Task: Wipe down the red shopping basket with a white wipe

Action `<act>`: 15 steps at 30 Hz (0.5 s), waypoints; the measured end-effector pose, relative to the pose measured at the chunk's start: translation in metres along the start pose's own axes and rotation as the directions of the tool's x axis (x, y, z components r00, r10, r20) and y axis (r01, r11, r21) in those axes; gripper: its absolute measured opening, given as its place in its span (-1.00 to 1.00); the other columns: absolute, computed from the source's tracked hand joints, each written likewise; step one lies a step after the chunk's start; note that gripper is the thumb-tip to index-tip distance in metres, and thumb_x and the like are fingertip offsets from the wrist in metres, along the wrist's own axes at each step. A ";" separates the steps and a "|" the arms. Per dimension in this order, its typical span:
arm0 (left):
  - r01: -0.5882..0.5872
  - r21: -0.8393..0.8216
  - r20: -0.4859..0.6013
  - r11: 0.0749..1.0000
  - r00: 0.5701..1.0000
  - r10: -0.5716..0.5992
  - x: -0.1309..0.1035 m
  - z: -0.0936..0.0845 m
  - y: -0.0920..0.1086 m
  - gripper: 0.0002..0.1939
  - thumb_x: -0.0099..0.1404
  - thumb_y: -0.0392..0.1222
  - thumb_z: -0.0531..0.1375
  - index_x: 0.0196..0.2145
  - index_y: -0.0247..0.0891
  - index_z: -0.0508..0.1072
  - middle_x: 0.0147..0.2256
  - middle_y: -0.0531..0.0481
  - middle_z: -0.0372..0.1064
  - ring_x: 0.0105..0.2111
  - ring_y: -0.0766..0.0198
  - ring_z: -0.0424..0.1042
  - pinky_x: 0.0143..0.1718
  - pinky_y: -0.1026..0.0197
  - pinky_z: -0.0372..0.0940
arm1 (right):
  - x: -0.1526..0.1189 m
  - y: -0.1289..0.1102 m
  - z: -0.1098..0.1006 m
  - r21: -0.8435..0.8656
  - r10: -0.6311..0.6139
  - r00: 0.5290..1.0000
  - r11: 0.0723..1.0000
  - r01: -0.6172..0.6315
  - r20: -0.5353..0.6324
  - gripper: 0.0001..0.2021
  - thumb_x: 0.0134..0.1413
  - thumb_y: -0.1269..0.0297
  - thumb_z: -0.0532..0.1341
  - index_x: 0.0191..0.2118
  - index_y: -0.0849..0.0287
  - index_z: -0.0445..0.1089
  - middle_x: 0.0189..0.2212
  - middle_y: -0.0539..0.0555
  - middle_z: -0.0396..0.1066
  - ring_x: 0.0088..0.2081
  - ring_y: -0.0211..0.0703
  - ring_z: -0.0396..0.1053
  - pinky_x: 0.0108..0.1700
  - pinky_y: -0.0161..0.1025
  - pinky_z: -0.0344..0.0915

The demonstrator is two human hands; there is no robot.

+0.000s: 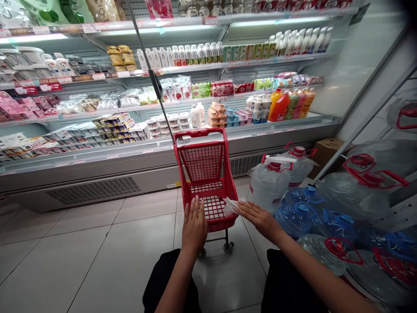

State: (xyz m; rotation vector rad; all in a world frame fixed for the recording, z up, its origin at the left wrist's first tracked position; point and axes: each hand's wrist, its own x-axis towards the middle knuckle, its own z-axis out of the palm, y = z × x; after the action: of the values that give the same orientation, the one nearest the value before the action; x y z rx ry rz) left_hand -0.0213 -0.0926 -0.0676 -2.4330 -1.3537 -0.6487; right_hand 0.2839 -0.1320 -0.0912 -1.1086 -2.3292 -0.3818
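Observation:
A small red shopping cart with a grid basket stands in front of me, its handle at the far end. Over its near left edge my left hand is stretched out flat, fingers together, with nothing in it; whether it touches the rim I cannot tell. At the near right corner of the basket, my right hand pinches a crumpled white tissue between thumb and fingers. The tissue lies against the basket's rim there. My right palm is turned away from view.
An open refrigerated display with bottles, cups and packs runs across the back. To the right stand several large water jugs, a cardboard box and a metal rack. A thin dark pole rises behind the cart. Tiled floor lies left.

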 end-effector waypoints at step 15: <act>-0.026 -0.110 0.005 0.994 1.000 0.027 -0.014 0.013 0.018 -0.15 0.53 0.08 0.08 0.54 -0.26 -0.23 0.47 -0.26 0.01 0.47 -0.06 0.01 0.41 -0.15 0.11 | -0.001 -0.029 0.012 0.109 -0.146 0.988 0.984 0.139 0.055 -0.37 0.46 0.55 0.00 0.52 0.08 -0.06 0.39 0.09 0.25 0.44 -0.15 0.12 0.42 -0.02 0.24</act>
State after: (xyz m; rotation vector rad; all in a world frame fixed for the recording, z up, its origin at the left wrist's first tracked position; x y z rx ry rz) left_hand -0.0093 -0.1060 -0.0857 -2.5365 -1.3185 -0.7266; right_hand 0.2581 -0.1452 -0.1028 -0.9193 -2.4622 -0.2769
